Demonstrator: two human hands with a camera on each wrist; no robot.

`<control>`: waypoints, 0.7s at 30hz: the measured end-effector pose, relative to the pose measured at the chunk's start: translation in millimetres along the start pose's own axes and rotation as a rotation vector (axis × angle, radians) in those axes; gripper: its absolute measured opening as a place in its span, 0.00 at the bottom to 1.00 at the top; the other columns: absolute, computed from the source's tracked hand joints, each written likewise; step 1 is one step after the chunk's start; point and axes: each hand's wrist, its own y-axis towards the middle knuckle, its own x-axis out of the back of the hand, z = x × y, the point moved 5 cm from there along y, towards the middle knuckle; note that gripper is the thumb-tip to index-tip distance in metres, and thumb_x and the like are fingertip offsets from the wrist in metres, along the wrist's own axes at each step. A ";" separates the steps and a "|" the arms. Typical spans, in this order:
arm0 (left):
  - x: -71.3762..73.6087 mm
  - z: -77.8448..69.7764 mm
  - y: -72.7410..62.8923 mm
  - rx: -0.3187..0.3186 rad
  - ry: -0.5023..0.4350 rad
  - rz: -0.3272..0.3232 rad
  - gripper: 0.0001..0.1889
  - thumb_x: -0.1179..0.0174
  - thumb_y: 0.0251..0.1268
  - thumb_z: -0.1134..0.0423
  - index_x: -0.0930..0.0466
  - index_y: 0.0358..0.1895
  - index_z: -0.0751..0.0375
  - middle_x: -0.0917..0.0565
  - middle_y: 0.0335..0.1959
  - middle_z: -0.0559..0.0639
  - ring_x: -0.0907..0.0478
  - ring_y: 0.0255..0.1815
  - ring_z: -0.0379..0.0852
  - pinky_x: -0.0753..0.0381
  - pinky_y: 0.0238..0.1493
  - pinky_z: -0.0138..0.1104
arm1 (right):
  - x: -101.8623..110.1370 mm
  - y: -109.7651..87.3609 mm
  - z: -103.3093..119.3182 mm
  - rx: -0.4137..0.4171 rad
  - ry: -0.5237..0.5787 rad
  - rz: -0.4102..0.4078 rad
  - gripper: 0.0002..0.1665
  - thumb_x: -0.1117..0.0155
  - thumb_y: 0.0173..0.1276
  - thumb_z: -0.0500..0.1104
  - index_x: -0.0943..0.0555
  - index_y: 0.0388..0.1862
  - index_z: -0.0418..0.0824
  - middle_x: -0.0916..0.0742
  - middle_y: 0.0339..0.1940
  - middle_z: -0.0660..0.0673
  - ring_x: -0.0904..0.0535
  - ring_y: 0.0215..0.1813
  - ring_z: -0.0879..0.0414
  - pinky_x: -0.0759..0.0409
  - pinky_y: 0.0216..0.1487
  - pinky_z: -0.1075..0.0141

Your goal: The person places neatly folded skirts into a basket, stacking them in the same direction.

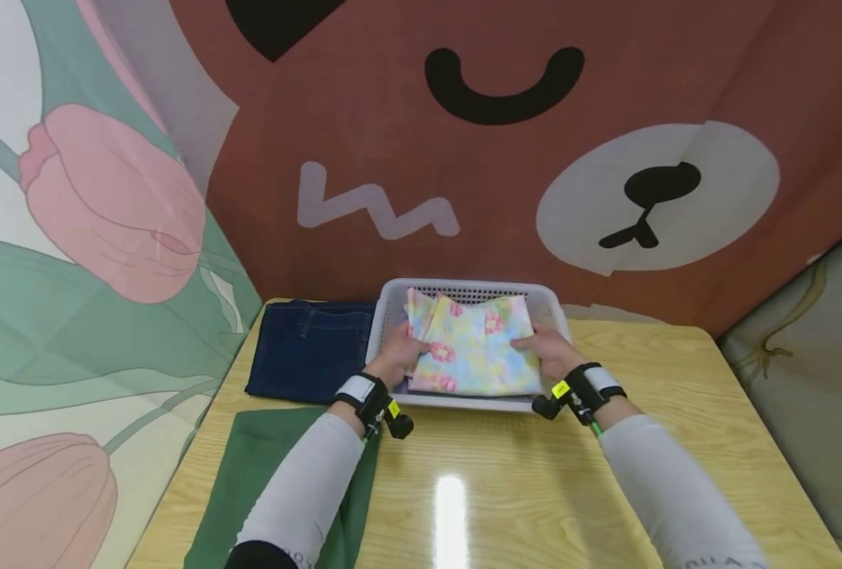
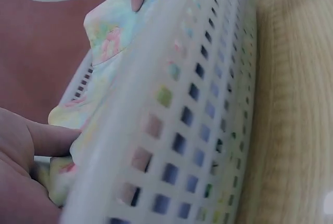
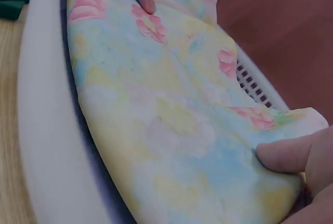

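A folded pastel floral cloth (image 1: 479, 348), yellow, blue and pink, lies inside the mouth of a white plastic basket (image 1: 478, 284). My left hand (image 1: 398, 352) grips its left side, thumb on top and the other fingers underneath. At the opposite side my right hand (image 1: 550, 352) holds it the same way, the thumb pressing on the floral face in the right wrist view. The cloth's near edge runs along the basket's front rim (image 3: 44, 104). Through the holes of the basket wall (image 2: 195, 114) dark and bluish patches show.
Folded dark blue jeans (image 1: 310, 348) lie left of the basket. In front of them is a green folded cloth (image 1: 272, 450), partly under my left forearm. The wooden table (image 1: 648, 442) ends at a printed fabric backdrop (image 1: 364, 126) behind the basket.
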 end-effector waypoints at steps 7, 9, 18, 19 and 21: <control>-3.7 6.7 0.1 0.023 0.090 -0.049 0.33 0.44 0.61 0.78 0.35 0.71 0.57 0.26 0.66 0.60 0.28 0.66 0.56 0.26 0.67 0.46 | -0.4 4.0 -12.9 -0.039 -0.090 -0.064 0.38 0.51 0.75 0.34 0.50 0.80 0.37 0.30 0.72 0.31 0.25 0.61 0.44 0.23 0.61 0.56; -1.9 7.7 -1.2 0.031 0.113 -0.065 0.35 0.43 0.60 0.78 0.37 0.73 0.58 0.28 0.68 0.61 0.30 0.68 0.56 0.29 0.70 0.47 | -0.7 1.0 -13.9 -0.027 -0.158 -0.066 0.36 0.51 0.74 0.32 0.47 0.79 0.33 0.29 0.70 0.29 0.26 0.62 0.43 0.23 0.60 0.55; 0.6 0.9 -14.7 -0.077 0.250 -0.076 0.34 0.46 0.49 0.83 0.33 0.66 0.67 0.22 0.58 0.63 0.25 0.54 0.53 0.22 0.53 0.40 | 2.6 -20.9 -6.1 0.030 -0.507 -0.139 0.38 0.46 0.66 0.27 0.44 0.73 0.23 0.30 0.68 0.25 0.27 0.57 0.41 0.22 0.47 0.59; 1.0 -1.5 -17.9 -0.113 0.294 -0.081 0.35 0.47 0.47 0.84 0.33 0.65 0.68 0.22 0.57 0.64 0.25 0.54 0.53 0.22 0.53 0.40 | 2.2 -24.0 -5.2 0.038 -0.529 -0.138 0.39 0.45 0.67 0.27 0.46 0.74 0.23 0.31 0.69 0.24 0.27 0.60 0.39 0.21 0.51 0.56; 2.3 -6.4 -25.7 -0.173 0.382 -0.090 0.37 0.48 0.44 0.85 0.34 0.66 0.69 0.22 0.57 0.65 0.25 0.54 0.54 0.22 0.57 0.43 | 1.0 -30.5 -3.4 0.055 -0.582 -0.139 0.38 0.45 0.67 0.28 0.46 0.74 0.23 0.32 0.69 0.23 0.29 0.66 0.35 0.21 0.59 0.50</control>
